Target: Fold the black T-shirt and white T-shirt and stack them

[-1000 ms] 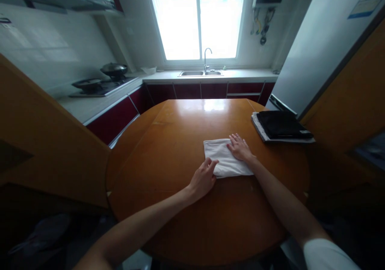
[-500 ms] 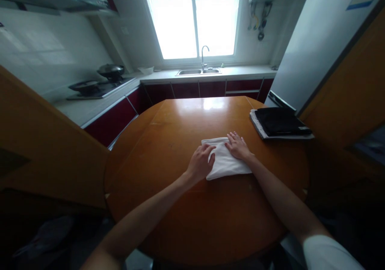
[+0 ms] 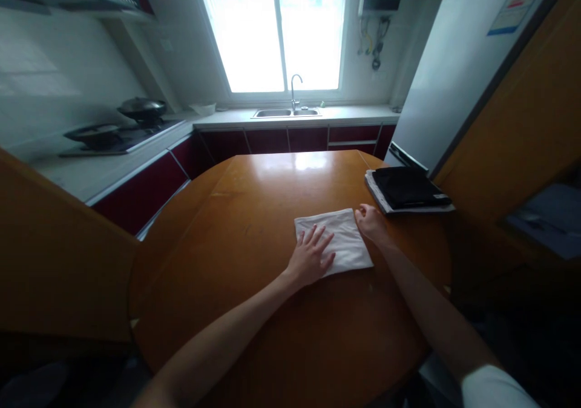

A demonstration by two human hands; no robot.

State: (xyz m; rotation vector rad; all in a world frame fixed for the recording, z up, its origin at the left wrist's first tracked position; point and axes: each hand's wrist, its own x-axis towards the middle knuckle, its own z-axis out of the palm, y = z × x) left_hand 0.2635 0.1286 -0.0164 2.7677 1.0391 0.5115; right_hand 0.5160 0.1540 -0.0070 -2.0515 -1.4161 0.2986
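Note:
A folded white cloth (image 3: 343,236) lies flat on the round wooden table (image 3: 254,226). My left hand (image 3: 311,256) rests on the cloth's near left part, fingers spread and flat. At the cloth's far right corner sits my right hand (image 3: 371,223), its fingers curled together on the cloth's edge.
A stack of folded dark and white fabric (image 3: 406,189) sits at the table's right edge. A white fridge (image 3: 449,75) stands behind it. A counter with a stove and pans (image 3: 118,126) runs along the left, and a sink (image 3: 284,111) sits under the window.
My left hand moved onto the cloth and spread flat. My right hand slid from the cloth's top to its right corner and curled. The view shifted slightly.

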